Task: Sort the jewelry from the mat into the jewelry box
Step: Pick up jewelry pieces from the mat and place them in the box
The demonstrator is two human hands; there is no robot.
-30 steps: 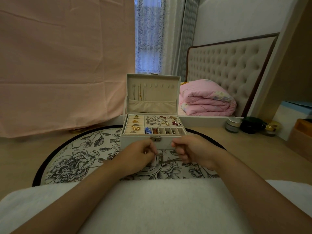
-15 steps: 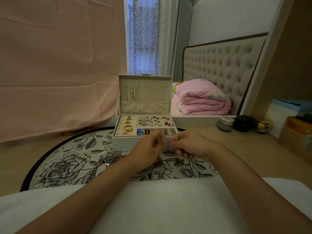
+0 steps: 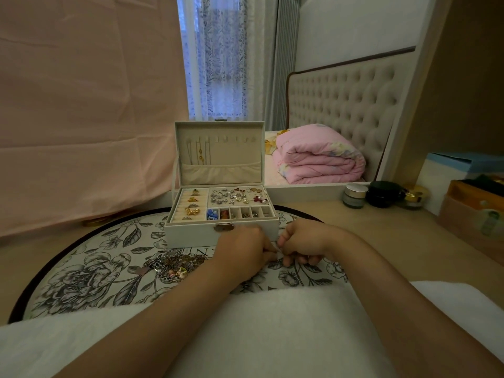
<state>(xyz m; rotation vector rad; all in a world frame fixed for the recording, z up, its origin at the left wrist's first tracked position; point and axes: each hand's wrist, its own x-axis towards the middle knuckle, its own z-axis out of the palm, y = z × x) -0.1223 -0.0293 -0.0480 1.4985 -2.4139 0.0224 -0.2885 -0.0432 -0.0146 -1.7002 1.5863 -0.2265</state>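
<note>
Both hands meet just in front of the jewelry box [image 3: 222, 237]. The left hand [image 3: 241, 255] and right hand [image 3: 302, 245] have their fingers pinched together on something small and thin — what it is I cannot tell. It could slip and fall into the flower pattern of the mat [image 3: 90, 271], or tangle. At 9 o'clock from the hands a pile of chains [image 3: 177, 266] waits on the mat. The open box holds rings [image 3: 192, 205], earrings [image 3: 236, 195] and small pieces — necklaces [image 3: 199, 152] hang in its lid.
</note>
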